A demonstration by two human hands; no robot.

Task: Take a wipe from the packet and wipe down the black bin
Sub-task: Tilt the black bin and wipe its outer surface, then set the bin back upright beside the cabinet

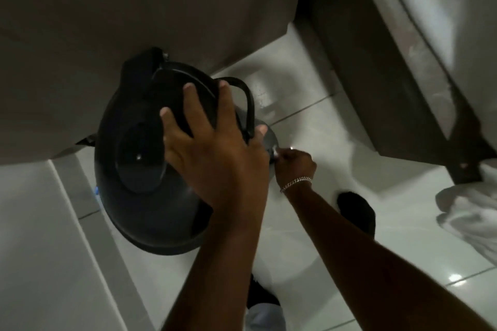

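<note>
Black plastic bin [139, 169] sits on the white tile floor [349, 236], against the grey wall [107, 8], lid on top facing us. Our left hand [215, 148] lies spread flat on the lid, fingers open, pinning it steady. Our right hand [294, 162] is low beside the bin's right flank, fingers pinched closed on a small white scrap that we judge to be the wipe [274, 150]; too small and blurred to be sure. Bracelet [295, 183] on that wrist. The packet is not in view.

Step in hand, as we read it: wiping the lower right side wall. To do it well: keep left palm pressing down so the bin doesn't slide, flatten the wipe rather than bunching it, work in overlapping passes around the curve, get under the looped handle [247, 105].

Bin stands roughly upright, long axis vertical, so we look nearly straight down it; handle points up-right in view.
</note>
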